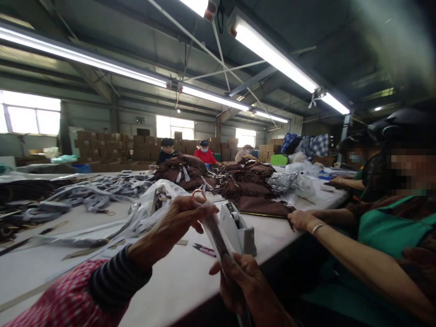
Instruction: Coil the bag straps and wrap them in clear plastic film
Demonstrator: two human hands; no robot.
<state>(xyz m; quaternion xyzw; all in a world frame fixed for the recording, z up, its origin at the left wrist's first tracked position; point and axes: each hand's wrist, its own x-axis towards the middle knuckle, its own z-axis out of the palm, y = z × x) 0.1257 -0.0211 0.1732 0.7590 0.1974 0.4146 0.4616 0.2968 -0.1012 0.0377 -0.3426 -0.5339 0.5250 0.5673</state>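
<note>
Between my hands runs a dark bag strap in a clear plastic wrapping, slanting down toward me. My left hand pinches its upper end, where a gold-coloured metal clasp pokes up. Lower down, my right hand has its thumb and fingers closed round the wrapped strap. A white tape dispenser stands on the table just behind and right of the strap. Beside it lie thread snips with a pinkish handle.
Plastic-wrapped straps pile up on the left of the white table. Brown bags are heaped across the middle. At right, a co-worker's hands touch a brown bag close to my right arm. Other people sit at the far side.
</note>
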